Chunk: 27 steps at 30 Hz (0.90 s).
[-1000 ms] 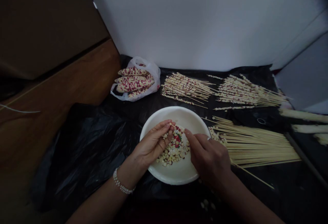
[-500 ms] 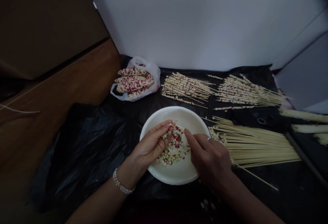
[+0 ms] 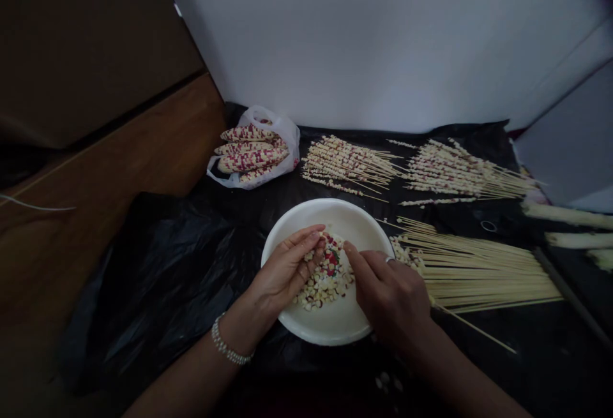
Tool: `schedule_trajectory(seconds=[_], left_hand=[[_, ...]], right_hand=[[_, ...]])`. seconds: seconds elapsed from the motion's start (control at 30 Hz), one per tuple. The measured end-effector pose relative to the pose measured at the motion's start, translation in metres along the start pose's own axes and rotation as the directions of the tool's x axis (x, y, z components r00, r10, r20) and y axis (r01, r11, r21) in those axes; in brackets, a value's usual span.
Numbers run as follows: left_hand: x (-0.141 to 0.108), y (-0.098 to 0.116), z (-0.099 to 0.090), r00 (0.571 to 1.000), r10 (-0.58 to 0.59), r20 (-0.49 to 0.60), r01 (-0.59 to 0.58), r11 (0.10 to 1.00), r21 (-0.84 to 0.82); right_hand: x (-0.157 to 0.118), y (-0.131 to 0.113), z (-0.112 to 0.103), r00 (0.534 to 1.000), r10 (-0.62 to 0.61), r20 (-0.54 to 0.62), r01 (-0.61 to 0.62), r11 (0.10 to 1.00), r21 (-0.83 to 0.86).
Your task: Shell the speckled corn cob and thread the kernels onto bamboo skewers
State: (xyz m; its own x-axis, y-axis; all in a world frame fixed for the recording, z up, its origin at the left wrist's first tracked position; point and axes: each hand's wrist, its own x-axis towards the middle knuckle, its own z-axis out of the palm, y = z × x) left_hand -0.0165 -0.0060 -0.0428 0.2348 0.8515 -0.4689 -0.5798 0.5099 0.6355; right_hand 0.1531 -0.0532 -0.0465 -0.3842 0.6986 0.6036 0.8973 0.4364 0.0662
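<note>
A white bowl [image 3: 287, 220] sits in front of me with loose corn kernels [image 3: 318, 293], pale and dark red, on its bottom. Over its left side is my left hand [image 3: 287, 268], thumb and fingers curled together on a small corn kernel at their tips, partly hidden. My right hand [image 3: 390, 287] is closed over the bowl's right rim, gripping a thin bamboo skewer [image 3: 474, 325] whose long end sticks out behind the hand towards the lower right. The skewer's front end points at my left fingertips and is hard to make out.
Speckled corn cobs [image 3: 251, 159] lie in a white plastic bag [image 3: 287, 131]. Two piles of kernel-threaded skewers [image 3: 347, 163] lie behind the bowl. Bare bamboo skewers [image 3: 488, 271] and stripped cobs [image 3: 569, 215] are at right, on black plastic sheeting [image 3: 191, 265].
My left fingertips have closed in a little around the kernel, which showed more plainly before. The skewer's rear end has shifted slightly up and left with my right hand.
</note>
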Motion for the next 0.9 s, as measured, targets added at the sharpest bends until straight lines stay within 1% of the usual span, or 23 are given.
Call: schedule_trajectory(seconds=[0.17,0.33,0.43,0.6,0.73,0.9], left_hand=[[0.0002,-0.0011,0.0014,0.999,0.039,-0.033,-0.038,0.999,0.025],[-0.0015,-0.0027,0.0026,0.999,0.051,-0.005,-0.05,0.995,0.09],[-0.0027,-0.0033,0.0034,0.999,0.042,0.021,-0.044,0.993,0.109],[-0.0018,-0.0033,0.0015,0.999,0.038,0.027,-0.041,0.988,0.15],[-0.0011,-0.0023,0.0003,0.998,0.015,0.053,-0.023,0.986,0.164],[-0.0022,-0.0025,0.0024,0.998,-0.01,0.066,-0.002,0.984,0.176]], right_hand=[[0.0003,-0.0005,-0.0008,0.999,-0.006,-0.034,0.006,1.0,0.003],[-0.0004,-0.0011,0.0,0.999,-0.012,-0.041,0.013,1.0,0.014],[-0.0018,-0.002,0.0018,0.999,-0.009,-0.044,0.01,1.0,0.026],[-0.0035,-0.0041,0.0035,0.999,0.026,-0.04,-0.023,0.998,0.053],[-0.0034,-0.0054,0.0026,0.998,0.041,-0.037,-0.038,0.996,0.082],[-0.0023,-0.0079,0.0012,0.998,0.046,-0.035,-0.044,0.997,0.06]])
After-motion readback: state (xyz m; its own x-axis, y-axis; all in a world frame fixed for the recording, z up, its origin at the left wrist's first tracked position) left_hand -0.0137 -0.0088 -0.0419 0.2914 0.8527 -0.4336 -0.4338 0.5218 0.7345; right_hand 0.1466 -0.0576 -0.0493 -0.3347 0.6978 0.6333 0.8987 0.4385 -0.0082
